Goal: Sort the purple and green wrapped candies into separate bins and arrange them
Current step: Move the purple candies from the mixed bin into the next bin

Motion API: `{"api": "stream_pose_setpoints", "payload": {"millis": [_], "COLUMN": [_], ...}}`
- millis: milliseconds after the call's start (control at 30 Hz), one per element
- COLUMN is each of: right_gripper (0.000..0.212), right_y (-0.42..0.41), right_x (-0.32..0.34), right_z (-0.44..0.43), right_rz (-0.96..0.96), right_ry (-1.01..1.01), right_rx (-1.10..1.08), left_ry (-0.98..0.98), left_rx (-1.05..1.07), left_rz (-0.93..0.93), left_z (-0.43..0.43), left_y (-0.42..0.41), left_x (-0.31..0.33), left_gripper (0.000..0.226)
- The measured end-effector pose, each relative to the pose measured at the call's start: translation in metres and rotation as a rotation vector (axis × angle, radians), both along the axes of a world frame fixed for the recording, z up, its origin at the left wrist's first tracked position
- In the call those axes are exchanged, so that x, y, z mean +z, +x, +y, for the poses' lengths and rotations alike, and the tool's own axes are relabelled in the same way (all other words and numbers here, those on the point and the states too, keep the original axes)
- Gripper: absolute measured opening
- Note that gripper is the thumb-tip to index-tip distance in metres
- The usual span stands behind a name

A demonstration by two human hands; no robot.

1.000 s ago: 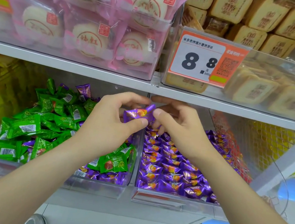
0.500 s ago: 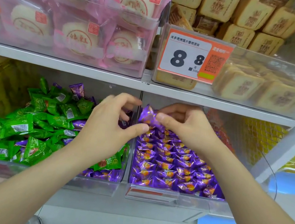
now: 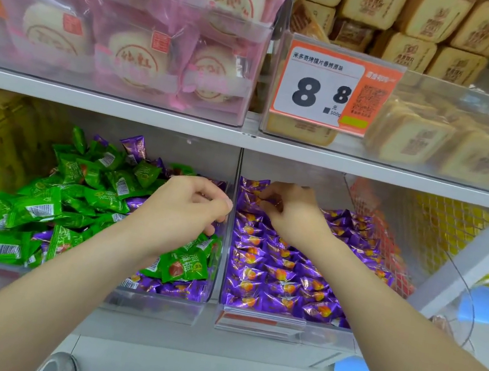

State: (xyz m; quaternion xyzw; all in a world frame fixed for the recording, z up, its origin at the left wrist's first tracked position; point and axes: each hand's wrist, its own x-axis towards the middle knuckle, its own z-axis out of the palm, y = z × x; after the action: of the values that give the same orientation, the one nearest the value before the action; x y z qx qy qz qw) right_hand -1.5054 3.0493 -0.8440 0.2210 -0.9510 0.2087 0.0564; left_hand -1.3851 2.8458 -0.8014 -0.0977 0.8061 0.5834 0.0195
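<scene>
Shop shelf [image 3: 121, 101], lower tier: the right hand [image 3: 291, 217] pinches a purple candy [image 3: 250, 201] at the back of the purple bin [image 3: 325, 330], while the left hand [image 3: 187, 208] curls over the mixed green bin [image 3: 152, 306], grip contents indiscernible; a hasty release could upset the tidy rows [image 3: 280, 275].

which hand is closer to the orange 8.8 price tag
Right. The right hand is directly below the price tag, on the purple candies; the left hand is lower left of it, over the left bin.
</scene>
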Motion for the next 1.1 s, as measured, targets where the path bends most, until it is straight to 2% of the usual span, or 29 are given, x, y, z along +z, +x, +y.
{"api": "stream_pose_setpoints", "payload": {"millis": [400, 467, 567, 667, 767, 833, 1000, 1100], "right_gripper": [0.029, 0.031, 0.029, 0.023, 0.022, 0.02, 0.015, 0.016], "right_y": [0.001, 0.007, 0.02, 0.04, 0.062, 0.077, 0.11, 0.118], "right_x": [0.003, 0.01, 0.024, 0.042, 0.057, 0.062, 0.064, 0.061], "right_z": [-0.004, -0.003, -0.002, -0.005, -0.012, -0.019, -0.041, -0.054], "right_rz": [0.07, 0.094, 0.132, 0.075, 0.031, 0.034, 0.134, 0.211], "right_ry": [0.028, 0.03, 0.01, -0.028, -0.097, -0.143, -0.215, -0.196], "right_rx": [-0.051, -0.079, -0.067, -0.054, -0.042, -0.022, 0.066, 0.198], "left_ry": [-0.104, -0.233, -0.541, -0.725, -0.867, -0.944, -0.891, -0.941], "left_rx": [-0.052, -0.072, -0.138, -0.335, -0.55, -0.596, -0.49, -0.19], "left_rz": [0.029, 0.073, 0.115, -0.001, -0.139, -0.134, -0.082, 0.028], "left_z": [-0.005, -0.011, -0.028, -0.047, -0.05, -0.046, -0.056, -0.079], "left_y": [-0.003, -0.004, -0.004, 0.002, 0.01, 0.013, 0.012, 0.008], "left_x": [0.001, -0.001, 0.0, 0.003, -0.002, -0.008, -0.007, -0.005], "left_gripper": [0.014, 0.016, 0.017, 0.009, 0.033, 0.04, 0.033, 0.033]}}
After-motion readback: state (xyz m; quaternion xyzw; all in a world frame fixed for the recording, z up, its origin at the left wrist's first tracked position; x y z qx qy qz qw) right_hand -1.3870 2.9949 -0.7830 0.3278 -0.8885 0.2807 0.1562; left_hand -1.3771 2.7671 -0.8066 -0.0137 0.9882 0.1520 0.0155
